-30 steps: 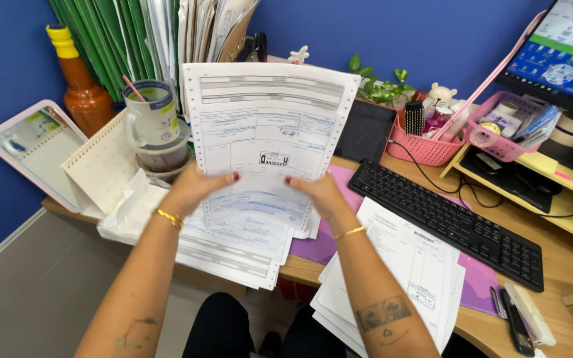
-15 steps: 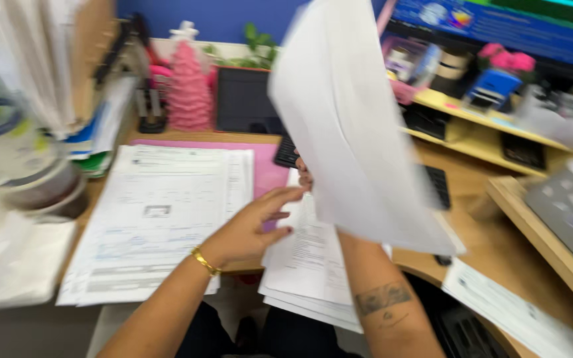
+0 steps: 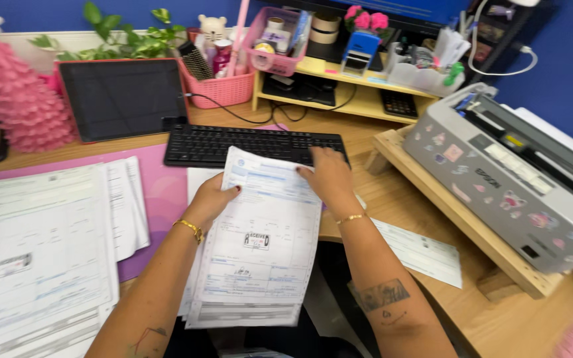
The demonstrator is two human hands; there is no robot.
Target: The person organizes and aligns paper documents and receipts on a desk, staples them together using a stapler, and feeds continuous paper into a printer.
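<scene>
Head view: since the blurred earlier frame you have lowered the raised sheets. Your left hand (image 3: pixel 212 199) and right hand (image 3: pixel 329 176), fingers apparently clamped on the edges, hold the form stack (image 3: pixel 256 242) over the worktop (image 3: pixel 399 205), long axis toward the keyboard (image 3: pixel 247 144). Pink basket (image 3: pixel 217 89) holds a brush.

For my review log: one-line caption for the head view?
Both hands, left hand and right hand, hold a stamped form before the keyboard.
</scene>
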